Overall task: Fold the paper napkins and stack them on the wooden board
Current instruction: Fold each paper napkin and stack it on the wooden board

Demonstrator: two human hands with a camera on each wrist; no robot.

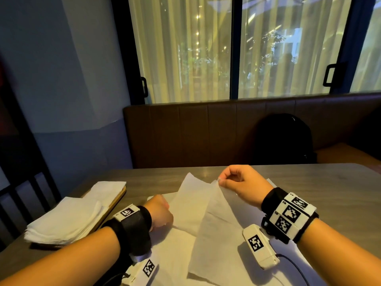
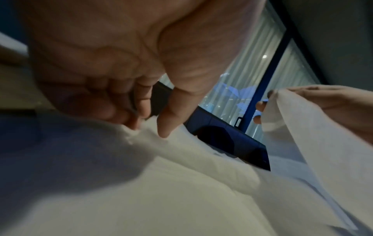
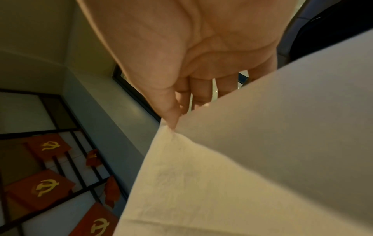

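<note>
Leftmost on the tabletop (image 1: pixel 329 182) sits the wooden board (image 1: pixel 117 200), carrying a stack of folded napkins (image 1: pixel 68 219) that overhangs its near end. Just right of it, the left hand (image 1: pixel 159 211) bears down on loose unfolded sheets; its curled fingers (image 2: pixel 129 111) and thumb meet at the paper's edge, and this grip looks like a light pinch on the lower sheet (image 2: pixel 161 183), though blur leaves that uncertain. Further right, 1 open napkin (image 1: pixel 210 213) is raised off the pile, tented from its top corner. The right hand (image 1: pixel 241 184) pinches that corner between thumb and forefinger, its other fingers curled.

Judging by this, the step in hand is separating or starting a fold on a fresh napkin. Next, the raised corner likely needs carrying across to the opposite edge while the left hand anchors the sheet, then a crease pressed flat.

Beyond the grey-brown tabletop runs a brown padded bench (image 1: pixel 206 131) with a dark backpack (image 1: pixel 284 139) on it, under curtained windows (image 1: pixel 288 48).
</note>
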